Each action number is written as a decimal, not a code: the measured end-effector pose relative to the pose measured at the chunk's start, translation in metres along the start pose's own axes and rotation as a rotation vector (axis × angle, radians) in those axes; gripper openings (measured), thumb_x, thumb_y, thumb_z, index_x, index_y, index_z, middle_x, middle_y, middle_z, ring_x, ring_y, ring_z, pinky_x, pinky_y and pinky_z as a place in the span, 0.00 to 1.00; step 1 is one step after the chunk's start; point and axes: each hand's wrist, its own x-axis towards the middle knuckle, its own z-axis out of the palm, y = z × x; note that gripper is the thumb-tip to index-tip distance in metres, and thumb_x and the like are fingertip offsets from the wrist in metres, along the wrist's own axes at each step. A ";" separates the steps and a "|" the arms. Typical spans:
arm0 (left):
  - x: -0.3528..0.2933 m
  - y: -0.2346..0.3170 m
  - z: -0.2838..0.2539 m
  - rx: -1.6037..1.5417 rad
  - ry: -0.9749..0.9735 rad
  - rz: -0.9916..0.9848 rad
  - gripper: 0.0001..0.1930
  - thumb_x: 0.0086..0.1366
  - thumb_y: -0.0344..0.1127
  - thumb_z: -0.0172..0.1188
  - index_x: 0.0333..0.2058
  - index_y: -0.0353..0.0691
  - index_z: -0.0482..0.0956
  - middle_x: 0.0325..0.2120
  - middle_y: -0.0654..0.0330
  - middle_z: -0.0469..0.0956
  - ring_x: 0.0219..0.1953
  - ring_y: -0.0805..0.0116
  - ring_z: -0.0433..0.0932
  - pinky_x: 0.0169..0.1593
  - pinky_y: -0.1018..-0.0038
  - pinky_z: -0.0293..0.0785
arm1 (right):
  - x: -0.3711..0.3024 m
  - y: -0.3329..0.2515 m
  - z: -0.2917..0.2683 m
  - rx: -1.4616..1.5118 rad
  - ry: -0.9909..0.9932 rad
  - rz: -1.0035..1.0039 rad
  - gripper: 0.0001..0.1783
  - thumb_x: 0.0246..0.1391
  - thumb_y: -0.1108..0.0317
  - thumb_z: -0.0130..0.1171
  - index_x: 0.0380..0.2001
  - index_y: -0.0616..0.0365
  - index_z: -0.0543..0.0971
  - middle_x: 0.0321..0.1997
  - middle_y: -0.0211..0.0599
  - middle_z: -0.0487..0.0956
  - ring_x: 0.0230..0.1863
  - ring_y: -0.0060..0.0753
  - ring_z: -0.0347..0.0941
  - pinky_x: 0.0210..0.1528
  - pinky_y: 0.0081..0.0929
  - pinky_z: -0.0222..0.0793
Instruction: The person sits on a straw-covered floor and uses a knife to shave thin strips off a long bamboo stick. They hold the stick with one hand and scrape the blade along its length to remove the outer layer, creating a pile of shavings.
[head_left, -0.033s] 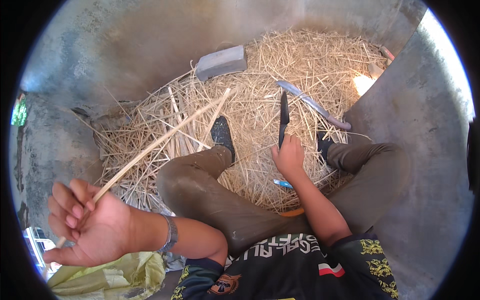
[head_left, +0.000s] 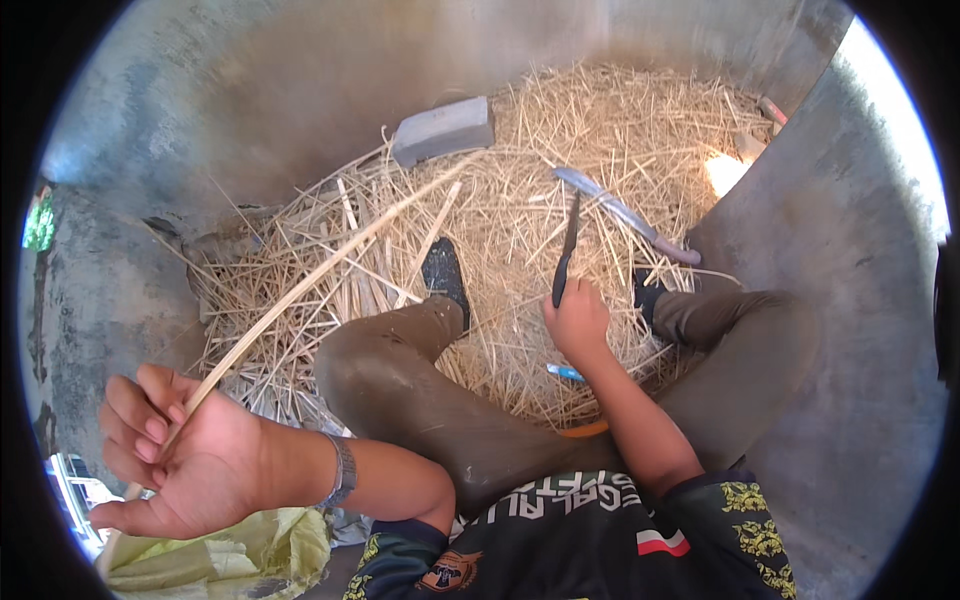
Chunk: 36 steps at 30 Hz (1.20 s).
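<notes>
On the left, my left hand (head_left: pixel 185 455) is palm up with its fingers curled round a long pale bamboo strip (head_left: pixel 300 287). The strip runs up and to the right, its far tip near the grey block; its other end passes below my hand. My right hand (head_left: pixel 578 320), in the middle, grips the handle of a black knife (head_left: pixel 570 240). The knife's narrow blade points away from me and stands apart from the strip. Beyond its tip, a long curved blade with a handle (head_left: pixel 625 210) lies on the shavings.
Pale shavings (head_left: pixel 620 120) cover the floor between my legs. A grey block (head_left: pixel 443 130) sits against the curved grey wall (head_left: pixel 330 70). Near my right forearm lies a small blue object (head_left: pixel 565 371). A yellowish sack (head_left: pixel 230 555) is below my left hand.
The knife has turned in my right hand, so its blade looks thinner and its tip sits slightly right and lower. The strip and my left hand have shifted slightly.
</notes>
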 end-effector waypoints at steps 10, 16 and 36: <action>-0.001 -0.065 -0.017 -0.098 0.371 0.127 0.33 0.73 0.66 0.39 0.14 0.51 0.58 0.12 0.68 0.60 0.18 0.74 0.59 0.24 0.77 0.59 | -0.063 0.029 0.031 -0.428 -1.062 -0.047 0.19 0.55 0.61 0.59 0.49 0.49 0.84 0.53 0.40 0.83 0.53 0.43 0.81 0.48 0.45 0.78; -0.013 -0.110 -0.026 -0.357 0.601 -0.103 0.33 0.72 0.68 0.40 0.15 0.49 0.59 0.11 0.67 0.59 0.17 0.72 0.59 0.26 0.73 0.60 | -0.080 0.046 0.062 -0.415 -1.005 -0.132 0.17 0.56 0.63 0.58 0.48 0.48 0.85 0.53 0.34 0.83 0.53 0.42 0.81 0.43 0.44 0.80; -0.011 -0.131 -0.048 -0.717 0.718 -0.360 0.33 0.74 0.66 0.34 0.16 0.47 0.61 0.10 0.65 0.57 0.15 0.70 0.56 0.28 0.71 0.61 | -0.015 0.003 -0.007 -0.146 -0.236 -0.463 0.09 0.53 0.67 0.59 0.37 0.50 0.84 0.38 0.41 0.81 0.47 0.49 0.76 0.42 0.43 0.77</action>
